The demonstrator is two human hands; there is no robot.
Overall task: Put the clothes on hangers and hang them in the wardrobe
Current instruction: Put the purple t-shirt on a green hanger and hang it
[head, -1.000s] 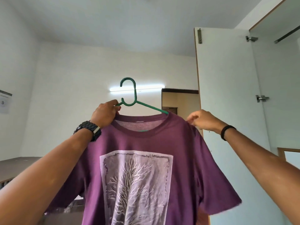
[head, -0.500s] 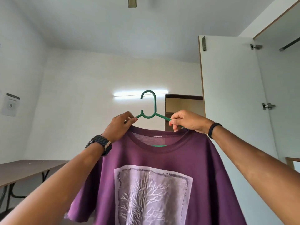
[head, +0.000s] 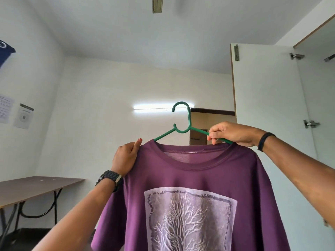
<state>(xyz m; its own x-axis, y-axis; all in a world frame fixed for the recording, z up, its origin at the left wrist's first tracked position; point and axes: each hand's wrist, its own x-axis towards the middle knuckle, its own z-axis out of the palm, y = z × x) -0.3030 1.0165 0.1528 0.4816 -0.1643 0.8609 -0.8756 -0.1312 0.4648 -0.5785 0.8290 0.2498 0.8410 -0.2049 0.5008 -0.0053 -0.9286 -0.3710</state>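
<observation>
A purple T-shirt (head: 190, 196) with a pale tree print hangs on a green hanger (head: 183, 124), held up in front of the person, left of the open wardrobe door (head: 268, 105). The right hand (head: 230, 133) has its fingers curled round the hanger's right arm at the collar, pinching the green bar. The left hand (head: 126, 156) grips the shirt's left shoulder, thumb straight up against the cloth and the other fingers tucked behind the fabric. The hanger's hook points up, free of any rail. A brown table (head: 32, 187) stands by the left wall.
</observation>
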